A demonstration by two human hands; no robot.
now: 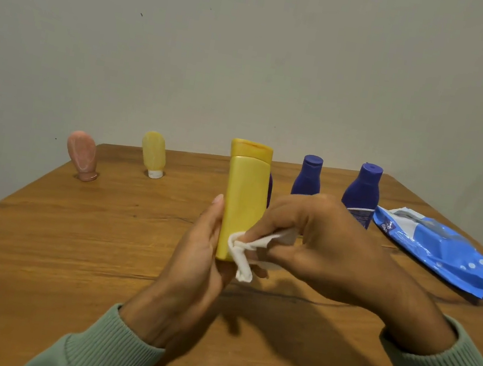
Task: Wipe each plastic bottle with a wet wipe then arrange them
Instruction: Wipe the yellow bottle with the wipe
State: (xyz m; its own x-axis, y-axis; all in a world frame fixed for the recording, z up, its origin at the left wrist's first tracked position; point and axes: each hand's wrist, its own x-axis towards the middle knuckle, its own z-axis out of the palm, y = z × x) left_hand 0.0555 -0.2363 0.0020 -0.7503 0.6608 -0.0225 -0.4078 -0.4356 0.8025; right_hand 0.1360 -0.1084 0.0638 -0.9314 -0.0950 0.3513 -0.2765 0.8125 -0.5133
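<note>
1. Yellow bottle (243,202): held upright, cap uppermost, above the middle of the surface (65,250) and apparently clear of it.
2. Wipe (244,249): white and bunched, pressed against the lower front of the yellow bottle. A loose tail hangs past the bottle's base.
3. Left hand (199,258): wrapped round the bottle's lower left edge and base, with the thumb lying up the side. This hand carries the bottle.
4. Right hand (318,248): fingers curled, pinching the wipe and pressing it to the bottle from the right.
5. Step in hand, as judged: wiping the body of the yellow bottle. Only the lower front is under the wipe; the upper body and cap show bare.
6. Procedure for a good result:
   - Spread the wipe flatter so that more of it meets the plastic.
   - Stroke from base to cap along the full face.
   - Turn the bottle in the left hand to present each side.
   - Shift the left grip so that the area under the fingers is wiped too.
7. Caution: wet plastic probably slips. Grip firmly near the base.
8. Surroundings: a pink tube (81,154) and a pale tube (153,151) stand cap-down at the far left, apart from each other. Two blue bottles (307,177) stand at the far right. A blue pack (441,249) lies just beside them.
</note>
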